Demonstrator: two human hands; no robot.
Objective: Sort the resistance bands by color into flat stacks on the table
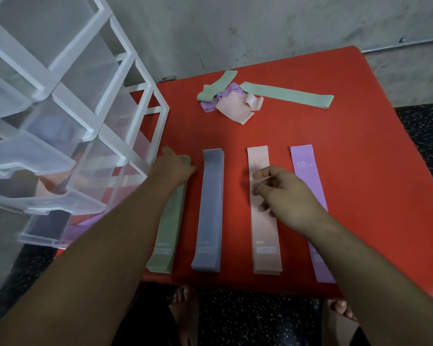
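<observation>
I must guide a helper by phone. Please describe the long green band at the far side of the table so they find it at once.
Start at the red table; near its far edge lies a crumpled pile of green, purple and pink bands. Just right of the pile is the long green band. It is the only one there lying flat and straight.

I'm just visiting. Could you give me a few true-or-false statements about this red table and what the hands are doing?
1. Four stacks lie side by side: green stack, blue stack, pink stack, purple stack. True.
2. The left hand rests on the purple stack. False: it rests on the green stack's far end.
3. The right hand holds a blue band. False: it holds nothing, over the pink stack.
4. A loose pile of bands lies at the table's far side. True.
</observation>
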